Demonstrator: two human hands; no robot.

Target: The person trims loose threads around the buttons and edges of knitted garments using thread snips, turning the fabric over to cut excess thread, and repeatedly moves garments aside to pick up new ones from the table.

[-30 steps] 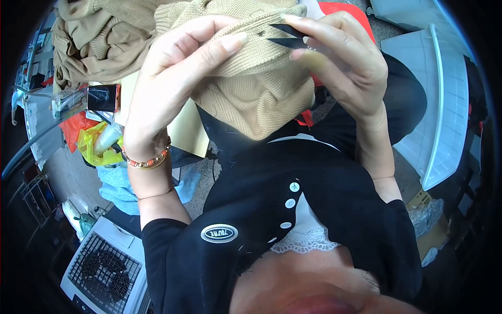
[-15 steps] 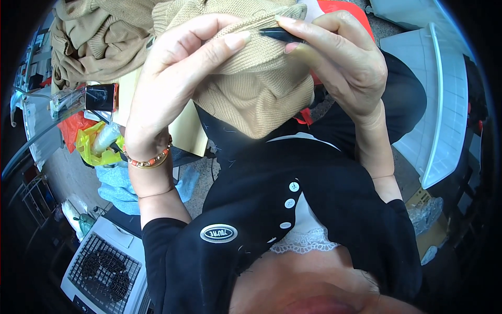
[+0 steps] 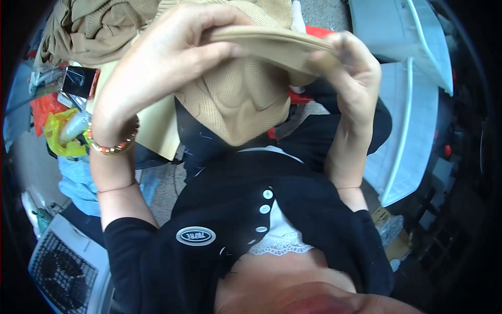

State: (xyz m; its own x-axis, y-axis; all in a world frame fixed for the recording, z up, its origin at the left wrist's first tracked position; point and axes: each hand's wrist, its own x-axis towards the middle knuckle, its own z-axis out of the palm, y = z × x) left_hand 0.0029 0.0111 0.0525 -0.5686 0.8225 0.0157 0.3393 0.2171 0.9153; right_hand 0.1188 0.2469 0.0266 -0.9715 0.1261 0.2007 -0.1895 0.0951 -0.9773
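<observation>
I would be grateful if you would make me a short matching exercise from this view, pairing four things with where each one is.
Things:
1. tan knitted garment
2. beaded bracelet
3. yellow plastic bag
4. pale plastic bins

Places:
A. on the right side of the picture
B. around the wrist of the left hand
C. on the left side of the picture, just above the light-blue cloth
D. held up between the left hand and the right hand

Right pairs: 1-D, 2-B, 3-C, 4-A.
</observation>
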